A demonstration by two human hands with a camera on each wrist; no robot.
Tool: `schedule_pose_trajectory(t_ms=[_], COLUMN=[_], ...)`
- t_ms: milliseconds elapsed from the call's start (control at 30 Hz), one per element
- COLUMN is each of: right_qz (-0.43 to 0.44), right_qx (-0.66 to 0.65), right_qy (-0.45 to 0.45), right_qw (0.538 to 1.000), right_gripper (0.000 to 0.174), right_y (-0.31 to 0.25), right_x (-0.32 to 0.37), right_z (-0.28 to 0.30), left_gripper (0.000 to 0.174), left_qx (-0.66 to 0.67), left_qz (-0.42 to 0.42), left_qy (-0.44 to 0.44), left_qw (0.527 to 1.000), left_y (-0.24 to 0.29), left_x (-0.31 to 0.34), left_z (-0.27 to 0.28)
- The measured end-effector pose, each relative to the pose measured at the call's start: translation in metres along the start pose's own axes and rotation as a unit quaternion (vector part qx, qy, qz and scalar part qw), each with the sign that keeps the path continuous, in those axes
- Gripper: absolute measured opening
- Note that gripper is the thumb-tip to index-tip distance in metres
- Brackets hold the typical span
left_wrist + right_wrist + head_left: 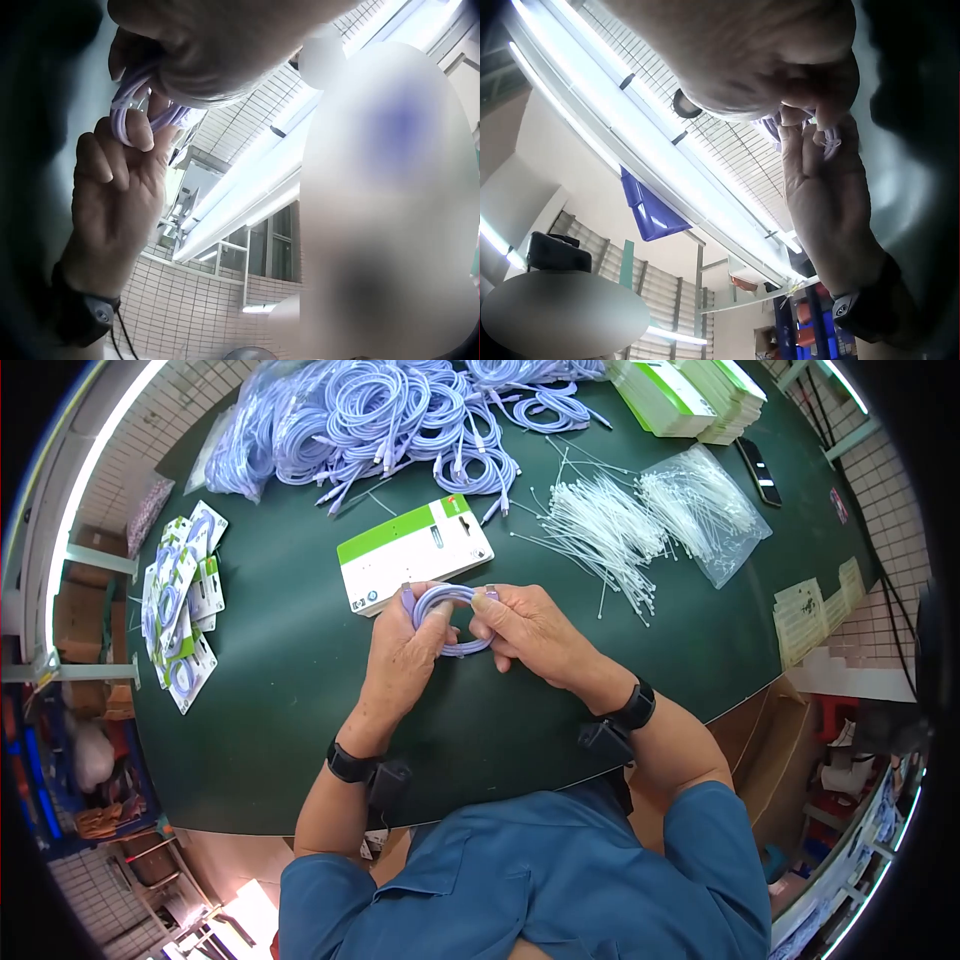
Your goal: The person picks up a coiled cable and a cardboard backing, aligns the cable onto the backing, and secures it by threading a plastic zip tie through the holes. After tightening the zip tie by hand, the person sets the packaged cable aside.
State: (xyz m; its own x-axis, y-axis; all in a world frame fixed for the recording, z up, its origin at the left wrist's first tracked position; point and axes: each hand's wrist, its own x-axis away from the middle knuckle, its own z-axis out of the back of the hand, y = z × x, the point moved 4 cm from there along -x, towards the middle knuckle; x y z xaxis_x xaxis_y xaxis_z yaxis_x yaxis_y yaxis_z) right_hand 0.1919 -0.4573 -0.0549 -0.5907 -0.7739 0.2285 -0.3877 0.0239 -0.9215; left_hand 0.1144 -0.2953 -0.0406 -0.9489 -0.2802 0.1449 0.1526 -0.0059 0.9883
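A coiled lavender cable (466, 649) is held between both hands over the dark green table (480, 730). The left hand (402, 652) grips the coil's left side, with the thumb across the strands and a connector (408, 598) sticking up beside its fingers. On the other side the right hand (545, 635) pinches the coil between thumb and fingers, near another metal connector end (491, 592). The left wrist view also shows the cable loops (120, 124) around the right hand's fingers. Just beyond the hands lies a stack of white and green packaging cards (410, 560).
Many coiled lavender cables (370, 410) are heaped at the back. White zip ties (605, 525) lie to the right, beside a clear bag (735, 550) of more. A phone (758, 472), card stacks (665, 400) and, at left, several carded cables (180, 600) surround the work spot.
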Motion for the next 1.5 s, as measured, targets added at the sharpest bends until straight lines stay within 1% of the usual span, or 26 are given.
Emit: schedule_pose_trajectory(t_ms=[33, 67, 167, 233, 333, 367, 433, 467, 500, 567, 600, 667, 700, 733, 800, 867, 900, 967, 1000, 1100, 1133, 1233, 1333, 1400, 1467, 1500], right_qz=[0.000, 0.000, -0.003, 0.008, -0.019, -0.022, -0.014, -0.007, -0.001, -0.005, -0.010, -0.021, -0.022, -0.022, -0.027, -0.033, -0.034, -0.031, -0.027, -0.028, -0.033, -0.045, -0.053, -0.040, -0.028, -0.036], right_qx=[0.032, 0.065, 0.126, 0.177, 0.165, 0.161, 0.152, 0.141, 0.130, 0.138, 0.140, 0.142, 0.119, 0.095, 0.071, 0.088, 0.098, 0.113, 0.128, 0.150, 0.156, 0.158, 0.152, 0.169, 0.177, 0.199], right_qy=[0.001, 0.000, -0.012, -0.020, -0.024, -0.024, -0.014, 0.000, 0.013, 0.001, -0.009, -0.019, -0.010, -0.001, 0.003, -0.018, -0.028, -0.030, -0.031, -0.035, -0.038, -0.038, -0.033, -0.028, -0.025, -0.036], right_qw=[0.999, 0.998, 0.992, 0.984, 0.986, 0.986, 0.988, 0.990, 0.991, 0.990, 0.990, 0.990, 0.993, 0.995, 0.997, 0.995, 0.994, 0.993, 0.991, 0.988, 0.986, 0.986, 0.986, 0.984, 0.984, 0.979], right_gripper=[0.037, 0.038, 0.041, 0.043, 0.044, 0.044, 0.045, 0.046, 0.046, 0.046, 0.046, 0.046, 0.046, 0.047, 0.050, 0.052, 0.055, 0.055, 0.054, 0.054, 0.053, 0.053, 0.052, 0.050, 0.050, 0.049], right_y=[-0.002, -0.004, -0.008, -0.009, -0.008, -0.011, -0.003, 0.003, 0.005, 0.003, 0.004, 0.005, 0.001, -0.003, -0.004, -0.004, -0.004, -0.004, -0.004, -0.004, -0.003, -0.006, -0.007, -0.006, -0.009, -0.010], right_x=[0.000, 0.000, -0.002, -0.001, 0.001, -0.002, -0.005, -0.006, -0.008, -0.008, -0.008, -0.006, -0.004, -0.003, -0.003, -0.003, -0.004, -0.005, -0.005, -0.005, -0.005, -0.004, -0.003, -0.004, -0.004, -0.003], right_z=[0.000, 0.000, -0.001, 0.000, 0.010, 0.011, 0.008, 0.007, 0.007, 0.007, 0.007, 0.006, 0.004, 0.001, -0.001, 0.001, 0.001, 0.001, 0.001, 0.002, 0.002, 0.001, -0.001, -0.001, -0.003, -0.003], left_gripper=[0.025, 0.025, 0.023, 0.025, 0.028, 0.032, 0.041, 0.041, 0.046, 0.057, 0.057, 0.057, 0.057, 0.057, 0.059, 0.060, 0.060, 0.060, 0.060, 0.057, 0.057, 0.049, 0.047, 0.046, 0.043, 0.042], left_qx=[-0.070, -0.065, -0.149, -0.136, -0.115, -0.018, 0.172, 0.174, 0.186, 0.212, 0.218, 0.308, 0.351, 0.354, 0.326, 0.311, 0.277, 0.208, 0.208, 0.099, 0.100, 0.034, 0.011, -0.004, 0.018, 0.029], left_qz=[0.000, 0.004, 0.005, 0.023, 0.044, 0.034, 0.008, 0.003, 0.004, 0.010, 0.010, 0.074, 0.108, 0.112, 0.097, 0.093, 0.090, 0.084, 0.086, 0.028, 0.030, -0.024, -0.013, -0.013, 0.010, 0.020], left_qy=[-0.007, -0.003, 0.000, -0.004, -0.012, -0.022, -0.047, -0.047, -0.052, -0.060, -0.058, -0.036, -0.024, -0.021, -0.034, -0.040, -0.037, -0.032, -0.031, -0.050, -0.049, -0.063, -0.066, -0.067, -0.079, -0.086], left_qw=[0.997, 0.998, 0.989, 0.990, 0.992, 0.999, 0.984, 0.984, 0.981, 0.975, 0.974, 0.948, 0.930, 0.928, 0.940, 0.945, 0.956, 0.974, 0.974, 0.993, 0.993, 0.997, 0.998, 0.998, 0.997, 0.996], left_y=[0.003, 0.004, 0.008, 0.010, 0.001, -0.009, -0.023, -0.024, -0.026, -0.030, -0.028, -0.021, -0.021, -0.023, -0.024, -0.023, -0.021, -0.018, -0.018, -0.015, -0.015, -0.010, -0.008, -0.006, -0.005, -0.003], left_x=[0.002, 0.003, 0.008, 0.008, 0.011, 0.009, 0.005, 0.004, 0.003, 0.003, 0.004, 0.007, 0.008, 0.009, 0.006, 0.004, 0.004, 0.002, 0.001, -0.002, -0.001, 0.003, 0.006, 0.005, 0.004, 0.004], left_z=[0.000, 0.000, -0.002, -0.003, -0.004, -0.004, -0.002, 0.000, 0.002, 0.003, 0.001, -0.001, -0.002, -0.001, 0.004, 0.007, 0.009, 0.012, 0.014, 0.020, 0.021, 0.022, 0.022, 0.022, 0.019, 0.017])
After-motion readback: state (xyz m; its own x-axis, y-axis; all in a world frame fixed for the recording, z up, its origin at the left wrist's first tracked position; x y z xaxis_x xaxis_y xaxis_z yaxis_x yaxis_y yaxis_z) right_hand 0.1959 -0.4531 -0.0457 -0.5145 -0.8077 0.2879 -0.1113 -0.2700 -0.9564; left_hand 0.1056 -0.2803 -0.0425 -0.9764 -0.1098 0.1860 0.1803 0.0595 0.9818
